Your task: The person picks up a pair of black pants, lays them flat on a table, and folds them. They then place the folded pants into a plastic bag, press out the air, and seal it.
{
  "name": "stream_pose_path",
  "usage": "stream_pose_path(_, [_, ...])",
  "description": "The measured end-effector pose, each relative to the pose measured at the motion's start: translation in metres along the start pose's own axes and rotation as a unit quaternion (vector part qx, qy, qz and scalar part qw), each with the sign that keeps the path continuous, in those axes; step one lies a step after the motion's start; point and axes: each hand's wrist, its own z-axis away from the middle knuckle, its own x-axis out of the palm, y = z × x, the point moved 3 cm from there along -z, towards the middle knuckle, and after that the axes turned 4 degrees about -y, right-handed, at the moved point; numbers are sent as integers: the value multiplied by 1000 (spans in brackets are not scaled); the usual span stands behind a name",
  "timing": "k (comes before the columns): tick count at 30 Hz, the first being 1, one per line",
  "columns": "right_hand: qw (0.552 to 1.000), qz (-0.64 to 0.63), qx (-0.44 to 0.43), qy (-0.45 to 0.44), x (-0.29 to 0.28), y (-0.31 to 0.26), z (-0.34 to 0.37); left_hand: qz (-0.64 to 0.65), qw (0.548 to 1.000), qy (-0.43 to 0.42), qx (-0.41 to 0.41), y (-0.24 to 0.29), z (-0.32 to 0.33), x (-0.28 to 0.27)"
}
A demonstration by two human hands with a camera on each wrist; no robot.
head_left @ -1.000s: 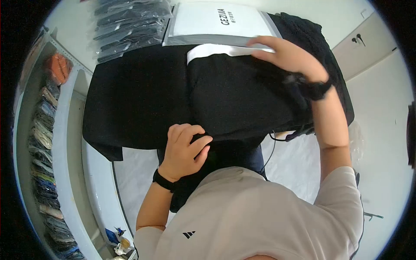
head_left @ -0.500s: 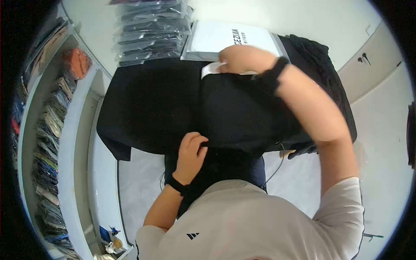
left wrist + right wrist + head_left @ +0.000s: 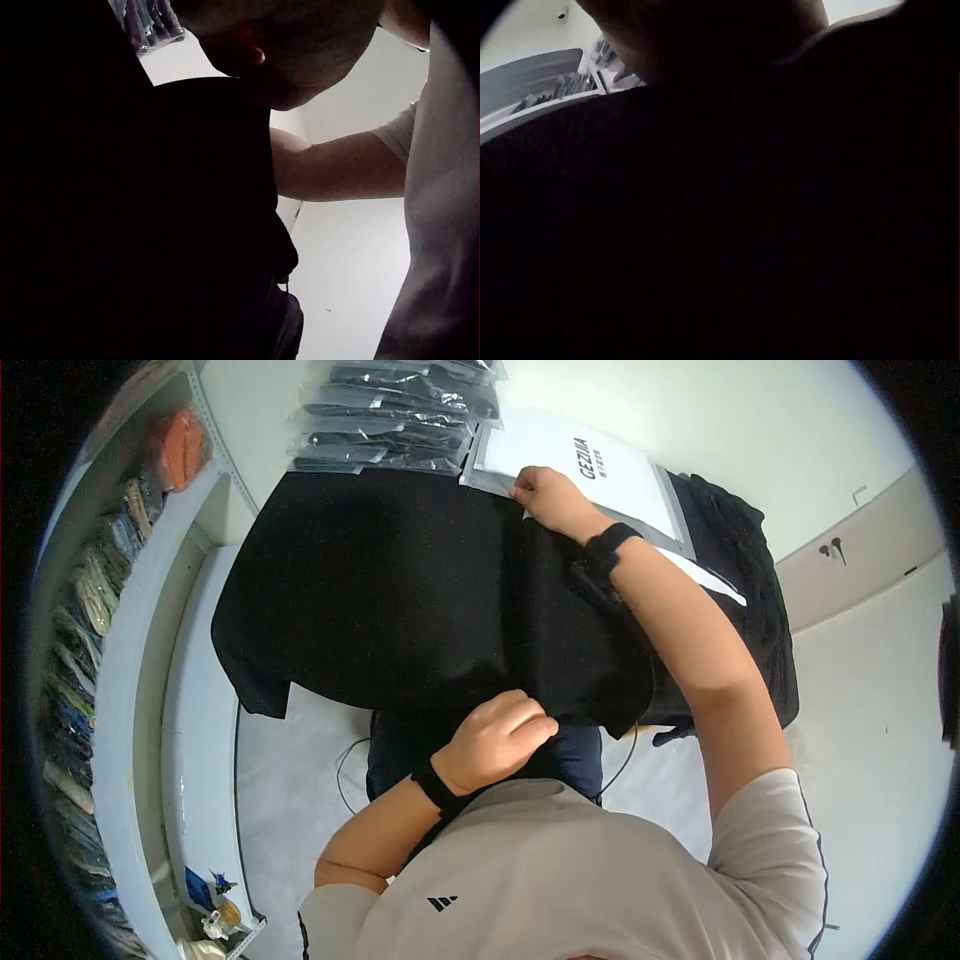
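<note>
A wide black cloth covers the table and hangs over its front edge. My left hand grips its near edge, fingers curled, close to my body. My right hand pinches the far edge beside a white packet. Between the hands a fold runs front to back, and the cloth's right part stands lifted with a curved lower edge. Right of my right wrist a white strip shows from under the forearm. In both wrist views dark fabric fills most of the picture and hides the fingertips.
The white packet with black lettering lies at the back. Left of it rises a stack of clear-bagged dark garments. Crumpled black fabric lies at the right end. A shelf of bagged clothes stands at the left.
My right hand has moved left along the far edge and now pinches the cloth there. My left hand has shifted right. The cloth's right part has lifted, and the white strip shows farther right.
</note>
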Motion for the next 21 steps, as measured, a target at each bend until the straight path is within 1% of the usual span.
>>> stream_pose_path(1, [1000,20,16,-8,7,0,-1,-9,999,-37,6,1,-1,1])
stream_pose_path(2, [1000,17,18,-8,11,1,-1,-36,999,-17,-6,-3,-2,1])
stream_pose_path(4, [998,-14,-12,-62,17,1,0,-64,996,-51,-47,-13,4,-1])
stream_pose_path(5, [997,-21,-5,-68,10,0,2,-63,995,-57,-46,-12,5,-6])
stream_pose_path(7, [995,-61,-22,-81,-32,-17,28,-49,989,-94,-107,-10,10,-17])
stream_pose_path(8, [990,-60,-65,-110,-49,-12,36,-71,985,-113,-112,-7,12,-21])
stream_pose_path(9, [986,-66,-107,-107,-69,-13,56,-88,981,-134,-112,-1,11,-25])
stream_pose_path(10, [984,-16,-150,-96,-88,-16,80,-104,976,-155,-111,5,9,-26])
stream_pose_path(11, [979,-3,-187,-86,-105,-17,105,-96,976,-163,-111,9,3,-22])
stream_pose_path(12, [982,-26,-166,-88,-118,-19,136,-93,985,-134,-48,16,-7,-18])
stream_pose_path(13, [984,-22,-159,-83,-127,-14,161,-88,991,-103,15,22,-14,-11])
stream_pose_path(14, [985,-23,-152,-80,-131,-6,186,-83,990,-109,18,24,-19,-2])
stream_pose_path(16, [991,-27,-118,-60,-134,10,230,-94,980,-171,41,30,-29,20])
stream_pose_path(17, [992,-14,-111,-63,-132,15,249,-91,979,-175,47,33,-35,30])
stream_pose_path(18, [992,-1,-104,-65,-128,21,266,-124,972,-192,50,34,-39,41])
stream_pose_path(19, [994,-23,-76,-71,-119,28,282,-159,963,-209,53,35,-42,52])
stream_pose_path(20, [994,2,-71,-80,-109,37,297,-160,962,-213,59,35,-45,60])
stream_pose_path(21, [995,59,-51,-62,-100,43,311,-211,949,-228,57,33,-47,69])
